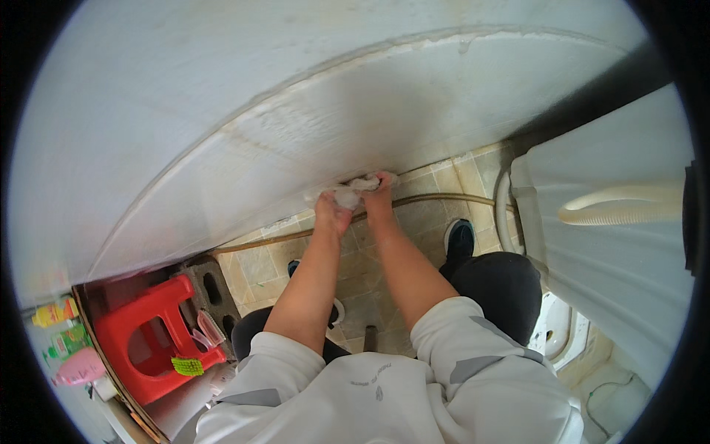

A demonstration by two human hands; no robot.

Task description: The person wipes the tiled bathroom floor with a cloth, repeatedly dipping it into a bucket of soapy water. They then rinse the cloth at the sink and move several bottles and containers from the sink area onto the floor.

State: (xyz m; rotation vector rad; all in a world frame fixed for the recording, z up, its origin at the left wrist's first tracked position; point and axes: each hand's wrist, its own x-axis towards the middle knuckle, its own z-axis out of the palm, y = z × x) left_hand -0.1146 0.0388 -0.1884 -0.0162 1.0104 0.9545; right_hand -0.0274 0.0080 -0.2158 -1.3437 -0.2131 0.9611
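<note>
Low in front of the pale wall, my left hand and my right hand are close together. Both grip one crumpled, whitish bundle, which looks like a wet cloth or thin plastic; I cannot tell which. Part of it bulges out between the hands, and my fingers are partly hidden in it. A brownish hose runs across the tiled floor just below my hands.
On the left, a red plastic stool bears a green scrub brush, near a hollow concrete block. Several bottles line the left edge. At right stand a white appliance with a ribbed hose and a white squat toilet.
</note>
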